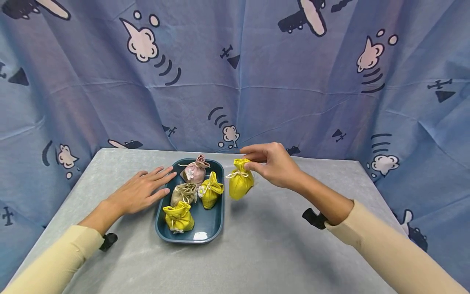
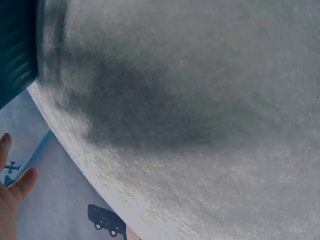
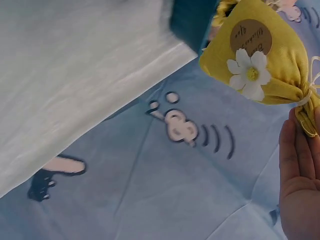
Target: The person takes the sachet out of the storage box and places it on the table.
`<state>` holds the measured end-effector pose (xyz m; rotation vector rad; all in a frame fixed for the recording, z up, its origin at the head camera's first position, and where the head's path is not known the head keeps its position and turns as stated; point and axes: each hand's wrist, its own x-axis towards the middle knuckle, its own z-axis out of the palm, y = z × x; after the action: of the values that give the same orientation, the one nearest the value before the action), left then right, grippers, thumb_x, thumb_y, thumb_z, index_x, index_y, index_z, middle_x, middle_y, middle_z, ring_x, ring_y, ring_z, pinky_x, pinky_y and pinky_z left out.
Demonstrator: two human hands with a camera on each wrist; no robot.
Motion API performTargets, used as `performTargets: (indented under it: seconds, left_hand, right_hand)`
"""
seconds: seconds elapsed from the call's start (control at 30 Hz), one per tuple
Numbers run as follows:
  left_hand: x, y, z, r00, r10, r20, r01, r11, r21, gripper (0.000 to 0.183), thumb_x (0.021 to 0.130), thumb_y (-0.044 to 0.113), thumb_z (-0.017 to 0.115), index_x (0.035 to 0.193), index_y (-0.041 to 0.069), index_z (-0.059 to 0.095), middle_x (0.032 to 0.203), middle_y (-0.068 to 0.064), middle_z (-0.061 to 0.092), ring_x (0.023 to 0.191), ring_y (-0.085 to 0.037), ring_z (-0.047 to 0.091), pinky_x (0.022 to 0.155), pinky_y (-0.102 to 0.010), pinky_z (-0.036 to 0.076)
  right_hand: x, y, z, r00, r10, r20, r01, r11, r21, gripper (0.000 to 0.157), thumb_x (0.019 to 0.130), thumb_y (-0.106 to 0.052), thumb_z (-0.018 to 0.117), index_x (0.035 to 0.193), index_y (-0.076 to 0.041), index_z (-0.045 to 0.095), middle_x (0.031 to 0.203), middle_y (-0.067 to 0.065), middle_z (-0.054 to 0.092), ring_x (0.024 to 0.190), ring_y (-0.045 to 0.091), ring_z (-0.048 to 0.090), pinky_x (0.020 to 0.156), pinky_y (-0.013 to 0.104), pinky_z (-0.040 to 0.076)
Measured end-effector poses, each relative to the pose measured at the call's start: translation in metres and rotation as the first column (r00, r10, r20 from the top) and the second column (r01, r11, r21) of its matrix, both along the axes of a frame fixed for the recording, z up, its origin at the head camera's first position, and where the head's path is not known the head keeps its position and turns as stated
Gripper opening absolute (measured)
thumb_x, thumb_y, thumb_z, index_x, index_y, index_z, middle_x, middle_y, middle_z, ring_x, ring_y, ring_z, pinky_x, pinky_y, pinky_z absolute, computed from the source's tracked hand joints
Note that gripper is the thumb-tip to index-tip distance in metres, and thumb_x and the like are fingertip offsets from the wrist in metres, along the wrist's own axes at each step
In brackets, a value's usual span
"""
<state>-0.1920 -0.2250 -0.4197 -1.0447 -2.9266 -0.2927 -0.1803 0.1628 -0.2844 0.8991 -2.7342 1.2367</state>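
My right hand (image 1: pixel 273 165) pinches the gathered top of a yellow drawstring pouch (image 1: pixel 240 185), which hangs just right of a dark teal tray (image 1: pixel 207 239). In the right wrist view, this yellow pouch (image 3: pixel 280 50) shows a white flower and a round brown label. Inside the tray are a pink pouch (image 1: pixel 194 173), a beige pouch (image 1: pixel 183 195) and two other yellow pouches, one at the right side (image 1: pixel 210 196) and one at the front left (image 1: pixel 180 218). My left hand (image 1: pixel 143 190) lies with fingers spread at the tray's left rim.
A grey cloth covers the table (image 1: pixel 264 253). Behind it hangs a blue printed curtain (image 1: pixel 279 81). Dark straps show near both wrists, the left strap (image 1: pixel 108 241) and the right strap (image 1: pixel 315 218).
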Motion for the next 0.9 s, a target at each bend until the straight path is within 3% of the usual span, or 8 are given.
performTargets:
  seconds: [0.4, 0.63, 0.9]
  left_hand:
    - [0.000, 0.000, -0.001, 1.000, -0.007, -0.017, 0.007, 1.000, 0.011, 0.057, 0.105, 0.041, 0.046, 0.155, 0.015, 0.038, 0.162, -0.007, 0.029, 0.144, -0.038, 0.032, 0.105, -0.062, 0.033]
    - [0.000, -0.001, -0.002, 1.000, -0.005, -0.012, 0.005, 1.000, 0.011, 0.057, 0.105, 0.041, 0.046, 0.156, 0.016, 0.037, 0.162, -0.007, 0.028, 0.145, -0.038, 0.032, 0.105, -0.062, 0.033]
    - [0.000, 0.000, -0.001, 1.000, -0.002, -0.009, 0.002, 1.000, 0.010, 0.057, 0.105, 0.040, 0.048, 0.156, 0.016, 0.037, 0.162, -0.007, 0.028, 0.145, -0.037, 0.032, 0.106, -0.062, 0.033]
  right_hand:
    - [-0.012, 0.048, -0.020, 0.992, -0.127, 0.005, 0.127, 0.990, 0.061, 0.036, 0.087, 0.002, 0.074, 0.122, 0.004, 0.068, 0.111, 0.019, 0.072, 0.098, 0.030, 0.072, 0.082, 0.038, 0.057]
    - [-0.022, 0.064, -0.038, 0.982, -0.185, 0.020, 0.183, 0.979, 0.085, 0.035, 0.089, 0.002, 0.072, 0.123, 0.004, 0.067, 0.117, 0.022, 0.069, 0.101, 0.032, 0.071, 0.084, 0.040, 0.057]
    - [-0.030, 0.074, -0.059, 0.969, -0.241, 0.050, 0.234, 0.965, 0.116, 0.035, 0.088, 0.003, 0.072, 0.123, 0.005, 0.066, 0.112, 0.021, 0.071, 0.100, 0.033, 0.071, 0.084, 0.042, 0.057]
